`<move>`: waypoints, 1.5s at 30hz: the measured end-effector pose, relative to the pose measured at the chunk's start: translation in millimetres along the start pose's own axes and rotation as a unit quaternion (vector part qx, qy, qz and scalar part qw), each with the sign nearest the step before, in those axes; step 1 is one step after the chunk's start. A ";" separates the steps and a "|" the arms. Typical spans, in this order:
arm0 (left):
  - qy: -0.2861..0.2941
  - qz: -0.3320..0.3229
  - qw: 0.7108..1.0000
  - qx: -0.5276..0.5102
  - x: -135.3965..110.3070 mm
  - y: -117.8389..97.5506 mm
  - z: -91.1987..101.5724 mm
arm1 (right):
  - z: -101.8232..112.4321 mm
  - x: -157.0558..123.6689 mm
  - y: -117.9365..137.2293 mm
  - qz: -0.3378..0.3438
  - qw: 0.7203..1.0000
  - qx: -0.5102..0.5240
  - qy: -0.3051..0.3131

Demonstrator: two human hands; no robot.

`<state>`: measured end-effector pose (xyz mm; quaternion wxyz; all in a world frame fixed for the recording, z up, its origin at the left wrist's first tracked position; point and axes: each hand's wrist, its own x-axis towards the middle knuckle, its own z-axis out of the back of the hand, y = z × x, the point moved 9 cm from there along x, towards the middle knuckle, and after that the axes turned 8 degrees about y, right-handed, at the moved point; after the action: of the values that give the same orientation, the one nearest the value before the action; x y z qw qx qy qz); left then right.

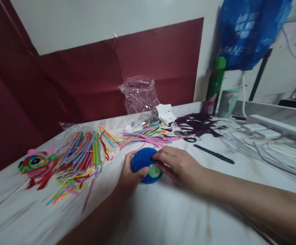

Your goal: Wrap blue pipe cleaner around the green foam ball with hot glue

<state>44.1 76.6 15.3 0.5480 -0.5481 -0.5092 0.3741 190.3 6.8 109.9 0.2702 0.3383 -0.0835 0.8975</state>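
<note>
A round blue fuzzy ball (143, 160) with a green and white eye patch rests on the white table (178, 217). My left hand (129, 177) grips its left side, thumb and fingers wrapped round it. My right hand (175, 164) holds its right side, fingers pressing on the top and on the green patch. Behind the ball lies a spread of coloured pipe cleaners (84, 156), partly in a clear bag.
A finished red pipe-cleaner creature (37, 165) sits at the left. A purple pipe-cleaner heap (197, 123), a dark pen (214, 154), a clear plastic bag (139, 94), a green can (215, 85), a cup (228, 103) and a power strip with cables (277, 131) lie to the right.
</note>
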 end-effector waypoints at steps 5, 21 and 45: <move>0.016 0.004 1.000 0.011 -0.4 -3.2 -3.1 | -3.0 -4.0 -1.1 -0.013 1.000 0.006 -0.012; -0.018 0.018 0.997 0.068 -3.7 7.1 -2.2 | -8.6 -13.7 -7.7 -0.058 0.996 0.044 -0.053; -0.043 0.038 0.998 0.031 -6.5 4.7 -3.9 | -14.3 -21.4 4.9 0.006 0.999 0.034 -0.042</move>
<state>47.2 70.0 10.2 0.5277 -0.5336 -0.4992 0.4332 192.9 -1.8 85.2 0.2497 0.3841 -0.0656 0.8865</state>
